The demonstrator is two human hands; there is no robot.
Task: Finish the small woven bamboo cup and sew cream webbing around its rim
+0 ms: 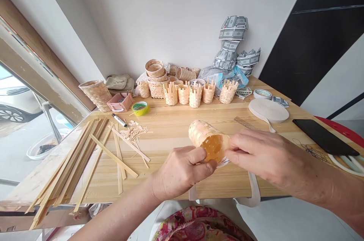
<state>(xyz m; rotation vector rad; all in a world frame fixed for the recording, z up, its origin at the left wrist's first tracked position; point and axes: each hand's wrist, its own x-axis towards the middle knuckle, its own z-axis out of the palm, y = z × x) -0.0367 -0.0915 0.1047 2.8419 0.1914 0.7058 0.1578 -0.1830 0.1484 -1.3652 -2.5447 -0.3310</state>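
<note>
A small woven basket (200, 130) of pale wood strips lies tipped on its side above the table, its mouth turned toward me. My left hand (184, 171) pinches the near left part of the rim between thumb and fingers. On the right side of the same rim, my right hand (256, 152) is closed with its thumb and fingers. A whitish cloth tape (254, 188) hangs down below my right hand over the table's front edge; its link to the basket is hidden.
Long wood strips (76, 154) lie at left, near scraps (136, 131) and a marker (119, 120). Several small baskets (195, 96) stand along the back. A tape roll (269, 110), a ruler (245, 122) and a black phone (324, 136) lie at right.
</note>
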